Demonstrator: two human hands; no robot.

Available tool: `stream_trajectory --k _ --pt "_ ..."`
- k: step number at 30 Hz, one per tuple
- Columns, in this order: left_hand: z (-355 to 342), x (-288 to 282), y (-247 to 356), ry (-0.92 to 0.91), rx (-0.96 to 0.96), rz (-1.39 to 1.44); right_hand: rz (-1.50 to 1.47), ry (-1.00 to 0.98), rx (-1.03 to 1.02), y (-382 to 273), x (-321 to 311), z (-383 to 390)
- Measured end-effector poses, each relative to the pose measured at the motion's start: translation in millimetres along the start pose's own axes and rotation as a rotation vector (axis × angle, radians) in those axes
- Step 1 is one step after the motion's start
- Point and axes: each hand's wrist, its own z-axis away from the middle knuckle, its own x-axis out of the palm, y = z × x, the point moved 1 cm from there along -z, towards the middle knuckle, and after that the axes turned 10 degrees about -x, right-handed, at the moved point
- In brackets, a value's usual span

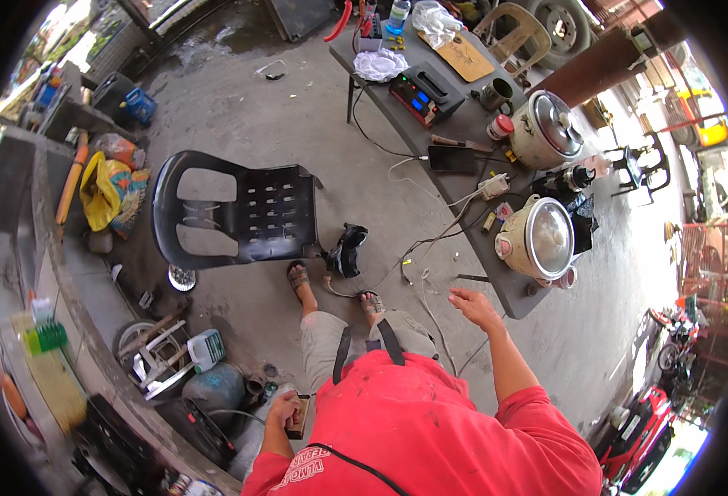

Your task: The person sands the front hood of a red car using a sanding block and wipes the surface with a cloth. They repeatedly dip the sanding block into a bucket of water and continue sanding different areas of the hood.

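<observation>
On the long grey surface [471,124] ahead of me to my right sits a flat black box with a red edge and two small glowing blue screens [418,99] on its top face. Nearer me on the same surface lies a dark, flat rectangular phone, its screen [452,159] black and unlit. Just beyond it stands a small white jar with a red lid [500,127], a label band around it too small to make out. At the far end stands a clear bottle with a blue label [397,16].
</observation>
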Motion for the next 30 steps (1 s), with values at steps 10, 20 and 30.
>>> stream_trajectory --k 10,20,30 --pt "-59 -140 124 0.121 -0.062 -0.579 -0.003 -0.228 0.331 -38 159 23" --pt "-46 -184 145 0.08 -0.211 -0.763 -0.298 -0.302 0.554 -70 214 7" --pt "-55 -201 239 -0.004 -0.202 -1.086 -0.371 0.078 0.662 -65 280 193"
